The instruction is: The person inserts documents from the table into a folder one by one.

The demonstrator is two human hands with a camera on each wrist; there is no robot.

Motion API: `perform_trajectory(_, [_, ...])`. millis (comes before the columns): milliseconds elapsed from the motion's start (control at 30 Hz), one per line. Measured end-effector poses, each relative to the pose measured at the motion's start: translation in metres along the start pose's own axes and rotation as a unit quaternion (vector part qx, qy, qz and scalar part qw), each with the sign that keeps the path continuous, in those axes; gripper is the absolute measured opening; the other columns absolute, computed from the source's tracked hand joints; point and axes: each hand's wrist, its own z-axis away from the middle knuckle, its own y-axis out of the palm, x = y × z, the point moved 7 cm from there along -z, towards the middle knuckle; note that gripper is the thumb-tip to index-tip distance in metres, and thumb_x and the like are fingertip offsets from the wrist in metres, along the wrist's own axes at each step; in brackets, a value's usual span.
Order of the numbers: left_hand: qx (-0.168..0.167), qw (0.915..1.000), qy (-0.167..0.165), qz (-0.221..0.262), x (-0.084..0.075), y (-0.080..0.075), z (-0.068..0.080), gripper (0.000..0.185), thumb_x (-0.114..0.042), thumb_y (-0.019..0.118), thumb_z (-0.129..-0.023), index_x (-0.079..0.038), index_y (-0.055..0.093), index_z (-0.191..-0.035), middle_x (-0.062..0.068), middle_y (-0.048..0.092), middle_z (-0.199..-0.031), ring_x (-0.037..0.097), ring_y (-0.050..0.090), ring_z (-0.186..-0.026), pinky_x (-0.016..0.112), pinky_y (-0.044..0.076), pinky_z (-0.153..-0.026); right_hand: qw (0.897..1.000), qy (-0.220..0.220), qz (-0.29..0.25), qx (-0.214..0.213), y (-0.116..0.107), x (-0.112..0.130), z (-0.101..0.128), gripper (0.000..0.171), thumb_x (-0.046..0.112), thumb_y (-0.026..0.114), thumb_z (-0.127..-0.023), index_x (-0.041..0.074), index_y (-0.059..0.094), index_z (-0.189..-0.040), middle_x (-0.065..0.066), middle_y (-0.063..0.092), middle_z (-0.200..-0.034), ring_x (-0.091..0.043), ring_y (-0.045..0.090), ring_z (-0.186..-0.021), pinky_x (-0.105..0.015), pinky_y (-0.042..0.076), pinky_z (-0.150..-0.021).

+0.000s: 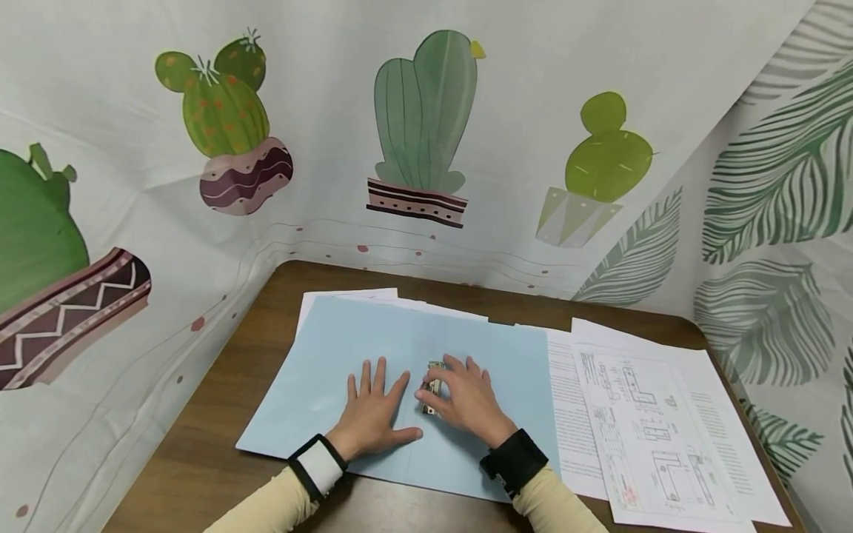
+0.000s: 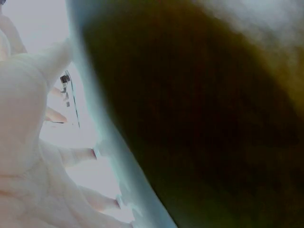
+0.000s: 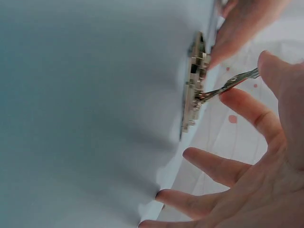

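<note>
Flat on the light blue sheet (image 1: 373, 326), my left hand (image 1: 373, 414) rests with fingers straight and spread, just left of a small oblong piece. That oblong piece (image 1: 434, 386) is green and gold in the head view, with metallic stepped parts along it. My right hand (image 1: 464, 396) reaches over it from the right. In the right wrist view, the right thumb and index finger pinch a thin shiny strip (image 3: 232, 81) that slants up from the piece. The other right fingers (image 3: 213, 166) stretch toward the sheet. I cannot tell what kind of thing the piece is.
Printed sheets (image 1: 580, 444) lie partly under the blue sheet at the right, with a technical drawing (image 1: 656, 437) on top. More white paper (image 1: 360, 294) pokes out at the back. A brown wooden table (image 1: 200, 429) carries it all, and a cactus-printed cloth (image 1: 320, 148) hangs behind.
</note>
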Motion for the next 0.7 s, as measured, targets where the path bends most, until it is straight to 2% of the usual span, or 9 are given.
perform_trajectory(200, [0.000, 0.9999, 0.003, 0.012, -0.002, -0.004, 0.002, 0.099, -0.068, 0.077, -0.079, -0.007, 0.049, -0.152, 0.040, 0.024, -0.158, 0.065, 0.017, -0.145, 0.080, 0.020, -0.107, 0.999, -0.016, 0.000, -0.036, -0.007, 0.006, -0.005, 0.020, 0.044, 0.072, -0.095, 0.025, 0.079, -0.100, -0.017, 0.064, -0.136, -0.048, 0.055, -0.126, -0.079, 0.033, -0.099])
perform_trajectory(300, [0.004, 0.9999, -0.001, 0.016, -0.001, -0.004, 0.002, 0.100, -0.069, 0.076, -0.079, -0.008, 0.049, -0.153, 0.040, 0.024, -0.159, 0.064, 0.017, -0.146, 0.080, 0.019, -0.108, 0.996, -0.041, -0.008, -0.076, -0.011, 0.011, -0.011, 0.016, 0.037, 0.075, -0.094, 0.022, 0.080, -0.095, -0.014, 0.071, -0.125, -0.039, 0.064, -0.115, -0.067, 0.045, -0.096])
perform_trajectory(400, [0.008, 0.9998, -0.004, 0.019, 0.000, -0.003, 0.002, 0.100, -0.069, 0.076, -0.079, -0.009, 0.048, -0.153, 0.039, 0.023, -0.160, 0.062, 0.015, -0.147, 0.079, 0.018, -0.108, 0.993, -0.045, -0.030, -0.103, -0.015, 0.012, -0.020, 0.013, 0.031, 0.076, -0.094, 0.019, 0.080, -0.092, -0.009, 0.076, -0.110, -0.032, 0.070, -0.101, -0.056, 0.053, -0.086])
perform_trajectory(500, [0.011, 0.9997, -0.007, 0.019, 0.001, -0.003, 0.002, 0.100, -0.069, 0.076, -0.079, -0.009, 0.048, -0.154, 0.039, 0.022, -0.160, 0.062, 0.014, -0.147, 0.079, 0.017, -0.109, 0.993, -0.028, -0.042, -0.105, -0.016, 0.008, -0.031, 0.012, 0.028, 0.074, -0.096, 0.019, 0.080, -0.091, -0.002, 0.076, -0.098, -0.027, 0.070, -0.094, -0.052, 0.054, -0.079])
perform_trajectory(633, [0.017, 0.9997, -0.008, 0.017, 0.001, -0.002, 0.001, 0.100, -0.069, 0.075, -0.079, -0.009, 0.047, -0.154, 0.038, 0.021, -0.161, 0.062, 0.014, -0.147, 0.079, 0.017, -0.109, 0.994, 0.013, -0.055, -0.091, -0.016, -0.004, -0.046, 0.017, 0.028, 0.070, -0.099, 0.018, 0.079, -0.089, 0.002, 0.074, -0.091, -0.025, 0.069, -0.093, -0.053, 0.052, -0.080])
perform_trajectory(700, [0.020, 0.9996, -0.009, 0.017, 0.001, -0.001, 0.001, 0.100, -0.070, 0.075, -0.079, -0.009, 0.047, -0.154, 0.038, 0.020, -0.161, 0.062, 0.013, -0.147, 0.079, 0.017, -0.109, 0.994, 0.038, -0.064, -0.078, -0.015, -0.011, -0.053, 0.018, 0.028, 0.069, -0.100, 0.018, 0.078, -0.087, 0.005, 0.072, -0.085, -0.022, 0.069, -0.091, -0.050, 0.052, -0.079])
